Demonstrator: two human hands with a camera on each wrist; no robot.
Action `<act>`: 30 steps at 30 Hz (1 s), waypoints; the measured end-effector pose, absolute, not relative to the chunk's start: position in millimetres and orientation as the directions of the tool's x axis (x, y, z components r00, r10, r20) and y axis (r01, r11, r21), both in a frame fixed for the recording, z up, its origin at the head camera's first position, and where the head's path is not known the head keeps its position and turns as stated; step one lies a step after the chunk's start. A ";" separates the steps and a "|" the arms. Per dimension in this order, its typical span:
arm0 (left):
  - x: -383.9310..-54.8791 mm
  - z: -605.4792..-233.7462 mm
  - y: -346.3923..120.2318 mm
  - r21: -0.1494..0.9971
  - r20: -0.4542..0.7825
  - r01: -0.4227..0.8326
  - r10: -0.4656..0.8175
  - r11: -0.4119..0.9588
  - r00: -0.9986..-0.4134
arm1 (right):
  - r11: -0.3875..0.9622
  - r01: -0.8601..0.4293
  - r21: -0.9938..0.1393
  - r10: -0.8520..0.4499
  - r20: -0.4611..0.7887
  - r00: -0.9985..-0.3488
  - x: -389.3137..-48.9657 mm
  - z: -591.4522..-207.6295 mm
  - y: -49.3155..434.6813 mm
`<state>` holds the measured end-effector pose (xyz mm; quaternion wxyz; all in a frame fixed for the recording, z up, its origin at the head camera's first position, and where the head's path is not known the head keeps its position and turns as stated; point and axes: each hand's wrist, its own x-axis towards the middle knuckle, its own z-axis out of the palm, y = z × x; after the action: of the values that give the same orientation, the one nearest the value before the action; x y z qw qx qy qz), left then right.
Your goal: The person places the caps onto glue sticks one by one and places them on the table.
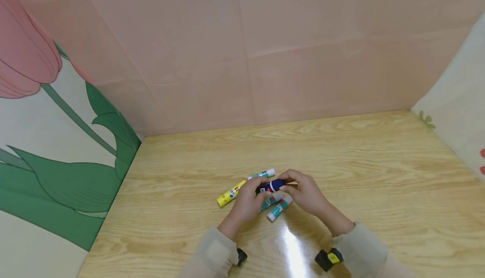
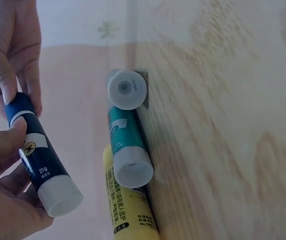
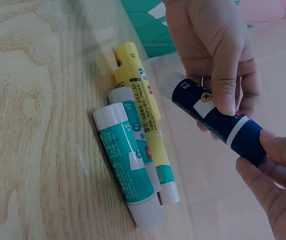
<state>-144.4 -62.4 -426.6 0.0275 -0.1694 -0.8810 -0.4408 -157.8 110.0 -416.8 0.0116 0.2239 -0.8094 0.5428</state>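
Note:
A navy glue stick [image 1: 272, 185] with a white band and a clear end is held up between both hands. My left hand [image 1: 250, 196] grips its body, thumb along the label. At the navy cap end, the thumb and fingers of my right hand [image 1: 306, 190] pinch it, as the right wrist view shows. The cap is on the stick. Below the hands lie teal glue sticks with pale ends, one near the front [image 1: 279, 209] and one partly hidden behind it [image 1: 270, 201]. Farther back is another teal stick [image 1: 262, 174]. A yellow glue stick [image 1: 230, 194] lies left of my left hand.
All of this is over a wood-grain table [image 1: 182, 168]. A plain pinkish sheet [image 1: 242, 59] hangs behind it, a tulip-printed cloth [image 1: 68, 122] on the left and a pale cloth [image 1: 458, 101] on the right. Glare shows on the tabletop in front of the hands.

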 end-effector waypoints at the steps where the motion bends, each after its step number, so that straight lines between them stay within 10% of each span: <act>1: -144.7 -426.2 -62.2 0.763 0.204 0.328 0.274 0.556 -0.940 | 0.309 -0.376 -0.874 -0.348 0.264 -0.900 -157.9 -416.5 110.2; 30: -163.7 -427.1 -47.8 0.695 0.206 0.384 0.344 0.607 -0.916 | 0.379 -0.334 -0.863 -0.255 0.250 -0.934 -161.3 -417.2 122.0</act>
<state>-163.7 -47.8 -427.1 0.0257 -0.2032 -0.8961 -0.3938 -161.3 122.0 -417.2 0.0375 0.1775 -0.8296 0.5280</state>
